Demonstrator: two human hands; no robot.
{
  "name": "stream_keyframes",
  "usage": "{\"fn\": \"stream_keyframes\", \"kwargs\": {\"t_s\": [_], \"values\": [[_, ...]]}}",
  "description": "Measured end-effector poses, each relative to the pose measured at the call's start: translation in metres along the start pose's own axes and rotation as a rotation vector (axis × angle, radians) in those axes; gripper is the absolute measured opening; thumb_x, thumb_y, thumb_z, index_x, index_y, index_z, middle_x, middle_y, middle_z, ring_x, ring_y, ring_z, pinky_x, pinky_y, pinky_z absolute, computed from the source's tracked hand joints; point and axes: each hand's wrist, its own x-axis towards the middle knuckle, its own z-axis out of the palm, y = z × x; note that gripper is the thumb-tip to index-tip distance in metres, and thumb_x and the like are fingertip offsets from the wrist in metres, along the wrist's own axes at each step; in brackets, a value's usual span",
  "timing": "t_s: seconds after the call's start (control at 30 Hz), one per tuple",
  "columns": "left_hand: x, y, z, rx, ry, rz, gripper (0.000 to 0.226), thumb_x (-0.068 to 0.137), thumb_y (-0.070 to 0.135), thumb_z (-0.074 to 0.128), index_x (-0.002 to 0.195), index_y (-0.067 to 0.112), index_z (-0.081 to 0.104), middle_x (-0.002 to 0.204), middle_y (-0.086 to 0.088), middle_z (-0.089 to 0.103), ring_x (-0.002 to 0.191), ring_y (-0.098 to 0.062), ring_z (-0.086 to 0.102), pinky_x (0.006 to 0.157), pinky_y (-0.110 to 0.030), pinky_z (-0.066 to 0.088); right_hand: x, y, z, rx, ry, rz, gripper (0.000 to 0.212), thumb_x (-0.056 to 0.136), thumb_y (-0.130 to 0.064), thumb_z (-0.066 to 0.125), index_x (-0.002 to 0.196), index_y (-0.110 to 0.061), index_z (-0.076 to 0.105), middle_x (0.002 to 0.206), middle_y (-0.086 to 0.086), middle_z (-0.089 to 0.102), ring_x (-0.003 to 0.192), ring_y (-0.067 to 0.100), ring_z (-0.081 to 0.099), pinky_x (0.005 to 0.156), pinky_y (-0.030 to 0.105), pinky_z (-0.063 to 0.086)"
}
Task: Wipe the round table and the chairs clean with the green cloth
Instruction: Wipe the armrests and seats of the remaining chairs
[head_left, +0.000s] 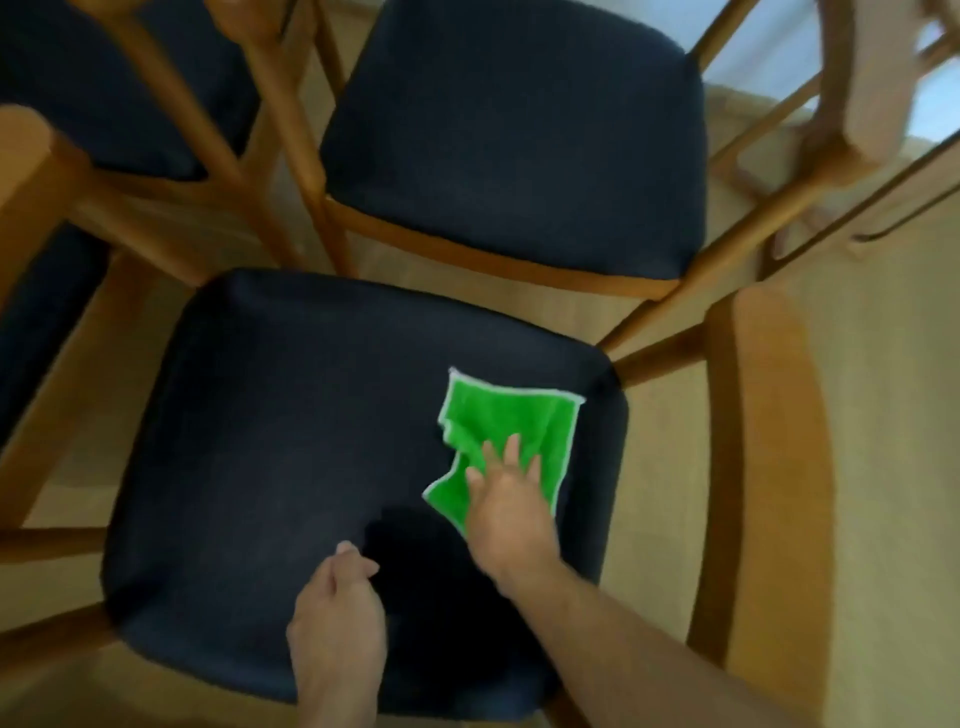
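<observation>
Green cloth (511, 431) is being pressed flat on the near chair's dark seat (291, 441).

Chair-wiping is judged to be the step in hand: the cloth lies toward three o'clock on the seat, pinned under the straight fingers of the right hand (506, 506), its grip released rather than clenched. The left hand (337, 623) is held loosely curled at six o'clock, grasping nothing. Next, a sweep toward nine o'clock is called for, then the far chair (519, 140).

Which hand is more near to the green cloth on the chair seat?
Right. The right hand presses flat on the green cloth, fingers spread over its near part. The left hand hovers apart from it, loosely curled, over the near middle of the seat.
</observation>
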Motion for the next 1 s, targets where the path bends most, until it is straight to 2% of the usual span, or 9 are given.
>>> {"fn": "stream_keyframes", "kwargs": {"t_s": [0.1,0.2,0.3,0.43,0.6,0.7,0.77,0.87,1.0], "values": [[-0.003,0.019,0.007,0.007,0.019,0.055,0.044,0.098,0.041,0.038,0.069,0.024,0.066,0.093,-0.013,0.067,0.093,-0.034,0.056,0.086,-0.046,0.041,-0.049,0.002,0.0,0.476,-0.147,0.108,0.04,0.104,-0.035,0.032,0.121,-0.011,0.058,0.126,0.016,0.058,0.12,0.027,0.051,0.106,0.039,0.035],[-0.019,0.053,0.015,-0.072,-0.045,0.104,0.043,0.098,0.039,0.041,0.069,0.018,0.066,0.074,-0.008,0.063,0.078,-0.03,0.056,0.075,-0.044,0.045,-0.071,0.002,-0.032,0.873,-0.059,0.138,0.042,0.1,-0.044,0.04,0.073,-0.014,0.054,0.067,-0.002,0.054,0.063,0.012,0.05,0.069,0.043,0.048],[-0.055,0.098,0.022,-0.166,-0.373,0.188,0.038,0.098,0.032,0.044,0.078,0.006,0.064,0.068,-0.011,0.059,0.062,-0.025,0.055,0.055,-0.038,0.048,-0.083,0.0,-0.086,0.995,0.121,-0.015,0.042,0.095,-0.051,0.037,0.086,-0.017,0.061,0.073,0.001,0.063,0.066,0.011,0.059,0.066,0.042,0.051],[-0.118,0.156,0.033,-0.226,-0.771,0.418,0.025,0.098,0.026,0.048,0.099,0.009,0.066,0.096,-0.02,0.069,0.094,-0.041,0.065,0.081,-0.058,0.054,-0.101,0.011,-0.17,0.787,0.474,-0.274,0.031,0.101,-0.038,0.038,0.085,-0.021,0.06,0.068,-0.008,0.057,0.064,0.008,0.058,0.056,0.018,0.044],[-0.158,0.205,0.062,-0.255,-1.042,0.526,0.028,0.102,0.026,0.042,0.113,0.014,0.064,0.104,-0.01,0.072,0.097,-0.024,0.069,0.087,-0.046,0.055,-0.106,0.049,-0.236,0.34,0.725,-0.367,0.029,0.099,-0.028,0.042,0.07,-0.025,0.044,0.062,-0.012,0.045,0.056,0.005,0.049,0.05,0.014,0.033],[-0.159,0.211,0.085,-0.097,-0.991,0.584,0.026,0.102,0.023,0.042,0.115,0.016,0.063,0.103,-0.002,0.072,0.095,-0.015,0.067,0.089,-0.043,0.053,-0.088,0.077,-0.237,0.075,0.626,-0.27,0.022,0.101,-0.026,0.04,0.082,-0.019,0.047,0.075,-0.007,0.046,0.065,0.009,0.043,0.055,0.021,0.028],[-0.157,0.21,0.098,0.009,-0.88,0.692,0.021,0.097,0.015,0.048,0.105,0.008,0.066,0.089,-0.002,0.068,0.079,-0.012,0.062,0.074,-0.034,0.052,-0.082,0.098,-0.226,0.017,0.585,-0.19,0.022,0.101,-0.027,0.038,0.1,-0.012,0.054,0.097,0.001,0.053,0.077,0.018,0.046,0.062,0.027,0.028],[-0.156,0.207,0.109,0.175,-0.77,0.882,0.012,0.087,0.014,0.058,0.094,0.015,0.067,0.083,0.004,0.067,0.077,-0.011,0.062,0.075,-0.037,0.054,-0.093,0.123,-0.206,0.15,0.553,-0.152,0.037,0.101,-0.023,0.039,0.134,-0.011,0.049,0.127,0.012,0.054,0.102,0.026,0.055,0.082,0.03,0.041],[-0.17,0.175,0.102,0.423,-0.67,0.971,0.007,0.079,0.02,0.063,0.078,0.026,0.061,0.07,0.007,0.065,0.068,-0.009,0.062,0.061,-0.032,0.053,-0.132,0.139,-0.171,0.245,0.53,-0.196,0.048,0.098,-0.026,0.044,0.143,-0.009,0.041,0.133,0.017,0.057,0.113,0.032,0.058,0.084,0.027,0.042]]}}
